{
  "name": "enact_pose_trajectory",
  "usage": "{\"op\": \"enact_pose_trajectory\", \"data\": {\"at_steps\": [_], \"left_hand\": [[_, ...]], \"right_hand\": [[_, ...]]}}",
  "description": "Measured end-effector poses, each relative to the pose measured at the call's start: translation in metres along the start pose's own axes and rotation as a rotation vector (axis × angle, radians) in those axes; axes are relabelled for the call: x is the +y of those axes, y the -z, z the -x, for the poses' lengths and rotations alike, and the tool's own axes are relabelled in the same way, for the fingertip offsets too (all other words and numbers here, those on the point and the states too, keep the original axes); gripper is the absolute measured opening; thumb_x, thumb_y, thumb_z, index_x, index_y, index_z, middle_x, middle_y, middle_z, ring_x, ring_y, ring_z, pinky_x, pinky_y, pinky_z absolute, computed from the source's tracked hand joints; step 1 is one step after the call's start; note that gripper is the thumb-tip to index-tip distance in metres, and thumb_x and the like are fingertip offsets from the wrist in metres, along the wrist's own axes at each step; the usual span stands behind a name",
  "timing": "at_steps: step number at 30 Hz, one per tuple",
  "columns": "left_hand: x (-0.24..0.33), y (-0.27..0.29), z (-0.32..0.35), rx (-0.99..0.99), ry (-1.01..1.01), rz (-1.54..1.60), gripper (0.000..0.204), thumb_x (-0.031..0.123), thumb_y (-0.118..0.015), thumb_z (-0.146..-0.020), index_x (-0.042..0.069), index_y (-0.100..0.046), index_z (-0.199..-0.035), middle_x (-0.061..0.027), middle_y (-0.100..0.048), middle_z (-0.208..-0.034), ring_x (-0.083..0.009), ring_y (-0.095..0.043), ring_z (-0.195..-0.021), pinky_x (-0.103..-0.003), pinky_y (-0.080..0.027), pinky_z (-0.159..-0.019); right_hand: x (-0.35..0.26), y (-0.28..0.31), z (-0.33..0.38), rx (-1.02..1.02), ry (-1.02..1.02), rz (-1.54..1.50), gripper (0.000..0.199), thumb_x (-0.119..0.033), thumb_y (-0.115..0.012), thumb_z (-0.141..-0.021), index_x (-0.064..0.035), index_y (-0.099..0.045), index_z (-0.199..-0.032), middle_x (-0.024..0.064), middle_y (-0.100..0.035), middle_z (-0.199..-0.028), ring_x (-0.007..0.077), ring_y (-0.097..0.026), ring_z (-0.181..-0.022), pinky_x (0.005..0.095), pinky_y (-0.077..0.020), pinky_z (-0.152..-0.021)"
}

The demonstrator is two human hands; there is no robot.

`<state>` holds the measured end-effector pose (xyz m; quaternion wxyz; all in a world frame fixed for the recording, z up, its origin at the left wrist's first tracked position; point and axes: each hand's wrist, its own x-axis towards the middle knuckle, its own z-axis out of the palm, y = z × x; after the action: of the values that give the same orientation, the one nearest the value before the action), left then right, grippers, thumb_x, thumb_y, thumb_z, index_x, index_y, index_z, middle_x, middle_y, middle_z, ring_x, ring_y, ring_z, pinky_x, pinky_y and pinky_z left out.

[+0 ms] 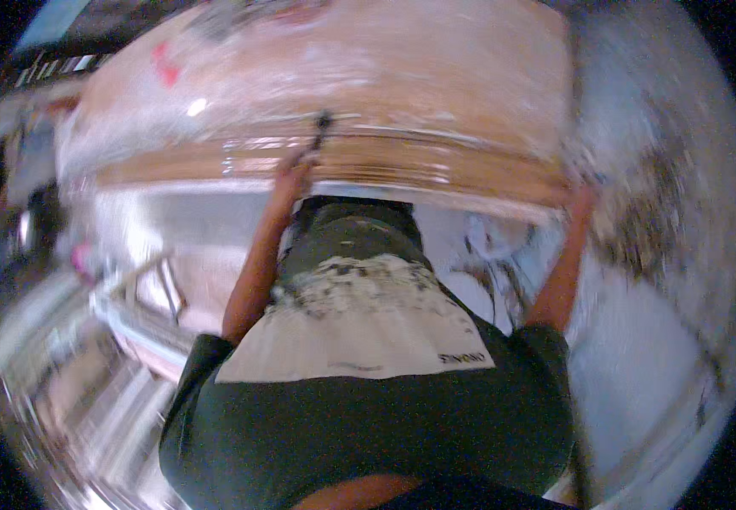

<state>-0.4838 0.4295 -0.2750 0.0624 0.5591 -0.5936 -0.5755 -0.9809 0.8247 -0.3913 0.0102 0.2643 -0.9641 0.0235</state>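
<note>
A stack of long brown wooden strips [385, 166], shiny in places, lies along the near edge of a pale wooden tabletop [436, 68]. My left hand [295, 170] is at the middle of the stack, closed on a thin dark tool with a round black end [323, 123]. Motion blur hides what kind of tool it is. At the stack's right end is my right hand [583, 200]. Its fingers are smeared, so I cannot tell whether they grip the strips or only touch them.
Below the stack at left stands a pale frame-like structure [142, 310]. A red mark [164, 64] shows on the tabletop's far left. To the right, the pale floor [648, 340] has a brown blurred patch [653, 208]. Cluttered items line the left side.
</note>
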Motion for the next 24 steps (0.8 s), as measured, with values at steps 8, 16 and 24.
{"op": "enact_pose_trajectory", "data": {"at_steps": [8,16,24], "left_hand": [[-0.066,0.039,0.028,0.054,0.048,0.262,0.030,0.018,-0.064,-0.086,0.002,-0.059,-0.110,-0.0005,-0.058,-0.075,-0.0077,-0.053,-0.062,-0.025,-0.042,-0.050],[-0.138,0.108,0.024,0.218,-0.023,0.598,0.027,0.011,-0.062,-0.086,0.001,-0.057,-0.111,-0.0007,-0.057,-0.075,-0.0074,-0.053,-0.059,-0.025,-0.042,-0.046],[-0.179,0.261,0.009,0.292,0.049,0.899,0.027,0.016,-0.061,-0.086,0.003,-0.055,-0.108,-0.0015,-0.053,-0.068,-0.0089,-0.051,-0.054,-0.025,-0.041,-0.044]], "right_hand": [[-0.094,-0.017,0.035,-0.266,0.435,0.559,0.052,-0.045,-0.048,-0.090,-0.0176,-0.043,-0.134,0.0140,-0.060,-0.117,0.0345,-0.058,-0.103,0.0540,-0.0426,-0.087],[-0.463,0.035,0.138,-0.656,0.064,-0.793,0.057,-0.049,-0.062,-0.082,-0.0023,-0.062,-0.115,0.0137,-0.063,-0.114,0.0284,-0.057,-0.106,0.0371,-0.0396,-0.095],[-0.762,-0.003,0.215,-0.675,0.390,-1.107,0.035,-0.028,-0.070,-0.082,0.0000,-0.065,-0.102,0.0080,-0.066,-0.095,0.0143,-0.063,-0.074,0.0253,-0.0499,-0.061]]}}
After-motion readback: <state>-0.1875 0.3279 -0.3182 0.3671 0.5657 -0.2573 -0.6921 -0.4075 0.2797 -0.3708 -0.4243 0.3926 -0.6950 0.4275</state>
